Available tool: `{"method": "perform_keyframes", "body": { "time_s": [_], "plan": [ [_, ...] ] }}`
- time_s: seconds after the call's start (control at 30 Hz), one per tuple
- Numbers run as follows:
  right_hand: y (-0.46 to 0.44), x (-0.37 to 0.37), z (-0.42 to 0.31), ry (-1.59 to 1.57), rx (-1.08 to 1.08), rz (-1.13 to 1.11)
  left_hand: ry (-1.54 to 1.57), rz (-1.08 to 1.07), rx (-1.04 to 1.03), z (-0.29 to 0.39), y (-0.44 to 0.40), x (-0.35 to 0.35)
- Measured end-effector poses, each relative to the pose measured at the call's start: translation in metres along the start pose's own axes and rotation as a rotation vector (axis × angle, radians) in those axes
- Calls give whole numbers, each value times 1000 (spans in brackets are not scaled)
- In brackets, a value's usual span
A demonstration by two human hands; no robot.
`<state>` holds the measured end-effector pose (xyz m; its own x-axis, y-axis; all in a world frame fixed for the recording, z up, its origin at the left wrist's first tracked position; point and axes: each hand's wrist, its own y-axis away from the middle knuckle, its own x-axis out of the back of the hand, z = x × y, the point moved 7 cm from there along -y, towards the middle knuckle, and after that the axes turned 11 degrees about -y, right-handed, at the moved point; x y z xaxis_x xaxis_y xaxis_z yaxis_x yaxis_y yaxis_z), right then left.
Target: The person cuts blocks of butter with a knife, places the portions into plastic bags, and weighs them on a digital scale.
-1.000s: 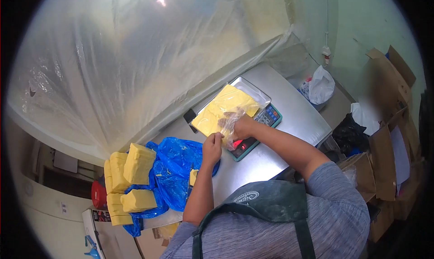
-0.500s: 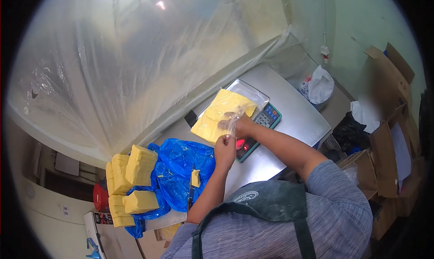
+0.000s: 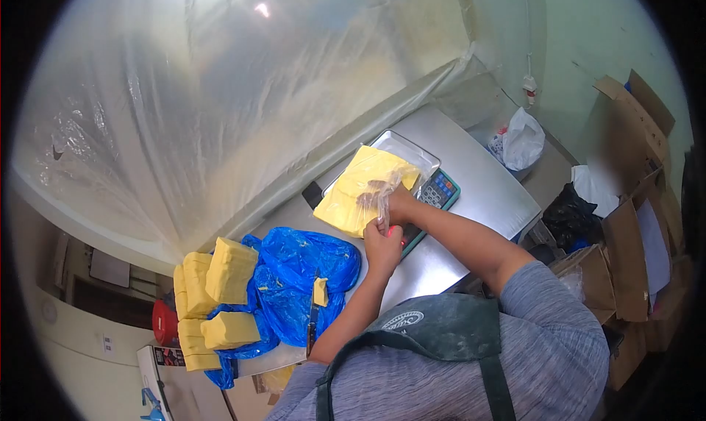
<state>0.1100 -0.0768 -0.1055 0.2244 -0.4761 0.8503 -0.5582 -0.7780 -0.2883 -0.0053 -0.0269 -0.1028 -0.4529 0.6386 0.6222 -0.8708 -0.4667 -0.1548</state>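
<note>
At the far left, a red bin (image 3: 165, 322) is seen, its contents hidden. Yellow blocks (image 3: 231, 272) are piled beside and partly over a crumpled blue bag (image 3: 283, 303), on which a knife (image 3: 312, 325) and a small yellow piece (image 3: 320, 291) are laid. A yellow slab (image 3: 362, 169) is held in a clear bag (image 3: 385, 202) on the tray (image 3: 424, 154) of a scale (image 3: 439, 191). The film's gathered edge is pinched by the left hand (image 3: 383, 246), bent into a fist. The right hand (image 3: 398, 204) is reached across from the right, its fingers extended over the slab (seen through film; whether anything is gripped cannot be told). Farther right, a white bag (image 3: 523, 138), a black bag (image 3: 570, 219) and open boxes (image 3: 629, 263) are seen.
</note>
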Motion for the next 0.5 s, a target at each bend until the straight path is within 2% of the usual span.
{"method": "perform_keyframes", "body": {
  "time_s": [0.13, 0.2, 0.3, 0.37, 0.4, 0.5],
  "plan": [
    [-3, -7, 6, -31, 20, 43, 102, -86, 70, 16, 6, 11],
    [-4, -7, 7, -58, 6, 39, 267, -192, 228, 18, 9, 8],
    [-9, 0, 2, -59, -42, 25, 408, -261, 244, 18, 9, -5],
    [-13, -1, -5, -19, -114, -2, 914, -586, 360, 20, 36, -48],
    [-16, -5, -7, 0, -148, -15, 513, -324, 120, 49, 48, -31],
    [-20, -11, -3, 77, -198, -48, 486, -334, 91, 32, 26, -16]
  ]
}}
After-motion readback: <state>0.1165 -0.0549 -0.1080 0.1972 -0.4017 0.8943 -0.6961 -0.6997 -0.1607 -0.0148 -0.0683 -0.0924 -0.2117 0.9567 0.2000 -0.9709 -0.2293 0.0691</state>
